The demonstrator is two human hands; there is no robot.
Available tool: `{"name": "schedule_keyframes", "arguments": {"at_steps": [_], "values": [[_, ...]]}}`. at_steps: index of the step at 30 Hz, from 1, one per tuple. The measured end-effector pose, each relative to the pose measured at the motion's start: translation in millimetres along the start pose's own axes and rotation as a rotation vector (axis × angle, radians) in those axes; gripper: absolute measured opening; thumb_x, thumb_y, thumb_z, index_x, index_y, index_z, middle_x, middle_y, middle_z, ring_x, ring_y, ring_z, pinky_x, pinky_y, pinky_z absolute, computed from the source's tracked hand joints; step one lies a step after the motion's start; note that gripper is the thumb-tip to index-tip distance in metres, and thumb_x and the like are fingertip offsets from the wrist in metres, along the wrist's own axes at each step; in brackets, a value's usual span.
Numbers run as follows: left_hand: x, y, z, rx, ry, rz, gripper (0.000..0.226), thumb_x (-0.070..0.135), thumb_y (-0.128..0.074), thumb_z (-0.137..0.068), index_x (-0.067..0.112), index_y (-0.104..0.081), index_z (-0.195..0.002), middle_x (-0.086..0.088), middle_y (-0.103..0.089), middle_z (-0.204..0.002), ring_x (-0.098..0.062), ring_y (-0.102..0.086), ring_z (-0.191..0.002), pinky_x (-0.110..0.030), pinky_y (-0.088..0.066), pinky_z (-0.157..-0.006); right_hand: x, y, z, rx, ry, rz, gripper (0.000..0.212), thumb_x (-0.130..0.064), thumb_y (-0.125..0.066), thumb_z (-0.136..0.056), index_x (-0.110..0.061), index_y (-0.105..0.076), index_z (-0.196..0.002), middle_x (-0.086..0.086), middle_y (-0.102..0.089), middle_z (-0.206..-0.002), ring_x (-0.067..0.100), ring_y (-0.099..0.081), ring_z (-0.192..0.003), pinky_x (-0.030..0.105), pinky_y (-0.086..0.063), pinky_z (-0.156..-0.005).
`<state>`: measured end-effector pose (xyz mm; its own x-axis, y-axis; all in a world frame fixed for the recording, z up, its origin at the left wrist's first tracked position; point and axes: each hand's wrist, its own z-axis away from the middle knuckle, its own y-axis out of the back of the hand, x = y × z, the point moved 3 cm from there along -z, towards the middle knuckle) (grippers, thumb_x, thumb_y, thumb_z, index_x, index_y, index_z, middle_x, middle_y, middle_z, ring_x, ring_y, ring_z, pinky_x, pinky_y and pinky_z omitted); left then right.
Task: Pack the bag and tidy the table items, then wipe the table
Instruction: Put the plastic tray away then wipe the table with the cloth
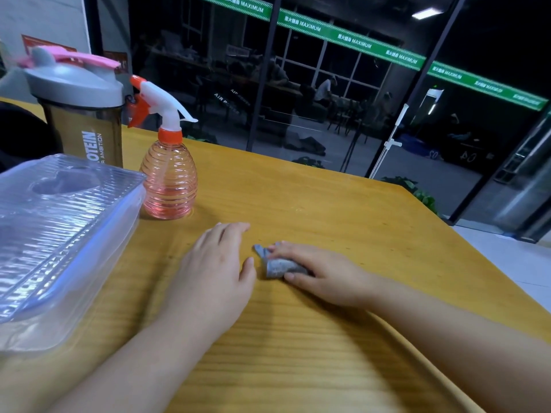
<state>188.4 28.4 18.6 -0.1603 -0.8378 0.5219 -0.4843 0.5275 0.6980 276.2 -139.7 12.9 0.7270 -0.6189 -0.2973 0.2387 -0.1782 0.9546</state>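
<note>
Wiping step: right hand presses flat on the bunched cloth at surface centre; left hand rests open, empty. Next, likely sweeping toward 12 o'clock.

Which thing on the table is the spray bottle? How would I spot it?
Start at the big clear plastic box on the left of the yellow table. Just right of it, in front of the dark shaker cup, stands the spray bottle. It is the only pink, ridged one, with a white and orange trigger on top.
</note>
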Motion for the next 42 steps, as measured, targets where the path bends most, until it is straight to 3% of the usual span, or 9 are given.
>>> {"name": "schedule_keyframes", "arguments": {"at_steps": [2, 7, 12, 17, 23, 29, 32, 37, 42], "values": [[-0.8, 0.2, 0.6, 0.004, -0.001, 0.005, 0.047, 0.022, -0.054, -0.088, 0.019, -0.042, -0.133, 0.004, -0.046, -0.133, -0.014, -0.039, -0.125, -0.025, -0.029, -0.101, -12.1, -3.4, 17.0, 0.001, 0.048, -0.04, 0.037, -0.025, -0.05, -0.096, -0.032, -0.047, -0.133, -0.022, -0.04, -0.143, -0.015, -0.022, -0.133, 0.013, -0.019, -0.11], [-9.4, 6.1, 1.5, 0.037, 0.036, 0.022, 0.046, 0.021, -0.053, -0.088, 0.02, -0.041, -0.133, 0.004, -0.045, -0.135, -0.014, -0.04, -0.124, -0.027, -0.031, -0.099, -29.3, -10.2, 51.4, -0.025, -0.008, -0.294, 0.027, -0.026, -0.049, -0.095, -0.028, -0.057, -0.121, -0.019, -0.056, -0.128, -0.012, -0.041, -0.124, 0.017, -0.033, -0.105], [-22.0, 15.4, -3.3, 0.085, 0.113, 0.072, 0.043, 0.012, -0.049, -0.089, 0.016, -0.043, -0.131, -0.003, -0.047, -0.133, -0.022, -0.042, -0.123, -0.032, -0.032, -0.099, -23.2, 23.2, 56.1, 0.187, -0.249, -0.985, 0.018, -0.021, -0.055, -0.089, -0.006, -0.064, -0.096, -0.003, -0.068, -0.076, 0.006, -0.063, -0.069, 0.016, -0.049, -0.064], [-30.8, 23.9, -4.0, 0.122, 0.179, 0.123, 0.043, 0.006, -0.043, -0.09, 0.015, -0.042, -0.132, -0.003, -0.044, -0.136, -0.02, -0.041, -0.124, -0.03, -0.032, -0.097, 17.2, 38.4, 18.6, 0.525, -0.621, -0.392, 0.029, -0.029, -0.039, -0.099, -0.021, -0.058, -0.12, 0.002, -0.063, -0.113, 0.019, -0.055, -0.097, 0.029, -0.039, -0.079], [-38.9, 28.8, -4.2, 0.186, 0.323, 0.252, 0.039, 0.005, -0.039, -0.091, 0.018, -0.045, -0.127, -0.004, -0.051, -0.125, -0.02, -0.049, -0.108, -0.027, -0.034, -0.081, 10.9, -7.0, -27.0, 0.186, -0.776, 0.093, 0.05, -0.043, -0.022, -0.099, -0.028, -0.025, -0.146, 0.006, -0.028, -0.152, 0.029, -0.02, -0.141, 0.048, -0.016, -0.113], [-50.4, 28.1, -3.4, 0.167, 0.417, 0.367, 0.034, 0.011, -0.038, -0.091, 0.023, -0.047, -0.121, 0.004, -0.055, -0.12, -0.021, -0.054, -0.104, -0.038, -0.046, -0.086, -40.5, -19.9, -41.3, 0.14, -0.461, 0.131, 0.048, -0.041, -0.026, -0.1, -0.03, -0.023, -0.147, -0.001, -0.029, -0.152, 0.021, -0.026, -0.139, 0.042, -0.025, -0.11], [-46.7, 27.7, -1.6, 0.182, 0.409, 0.351, 0.031, 0.015, -0.039, -0.094, 0.02, -0.048, -0.123, 0.001, -0.054, -0.123, -0.021, -0.052, -0.109, -0.031, -0.041, -0.089, -66.3, -26.4, -26.2, 0.084, -0.251, 0.091, 0.048, -0.038, -0.032, -0.1, -0.034, -0.023, -0.147, -0.006, -0.026, -0.154, 0.014, -0.02, -0.143, 0.037, -0.02, -0.114], [-25.6, 17.2, 2.5, 0.083, 0.235, 0.299, 0.029, 0.017, -0.042, -0.094, 0.014, -0.051, -0.122, -0.002, -0.055, -0.122, -0.018, -0.05, -0.115, -0.034, -0.038, -0.099, -89.2, -32.4, 32.9, 0.034, -0.009, 0.115, 0.053, -0.039, -0.044, -0.097, -0.038, -0.024, -0.146, -0.011, -0.029, -0.153, 0.003, -0.016, -0.142, 0.021, -0.011, -0.112], [4.4, 2.7, 11.6, -0.029, 0.105, 0.356, 0.028, 0.017, -0.043, -0.095, 0.014, -0.053, -0.12, -0.002, -0.055, -0.123, -0.016, -0.05, -0.115, -0.03, -0.037, -0.099, -79.4, -30.3, 100.2, 0.012, 0.064, -0.078, 0.043, -0.033, -0.057, -0.092, -0.032, -0.049, -0.135, -0.023, -0.043, -0.14, -0.006, -0.02, -0.138, 0.013, -0.017, -0.112]]}}
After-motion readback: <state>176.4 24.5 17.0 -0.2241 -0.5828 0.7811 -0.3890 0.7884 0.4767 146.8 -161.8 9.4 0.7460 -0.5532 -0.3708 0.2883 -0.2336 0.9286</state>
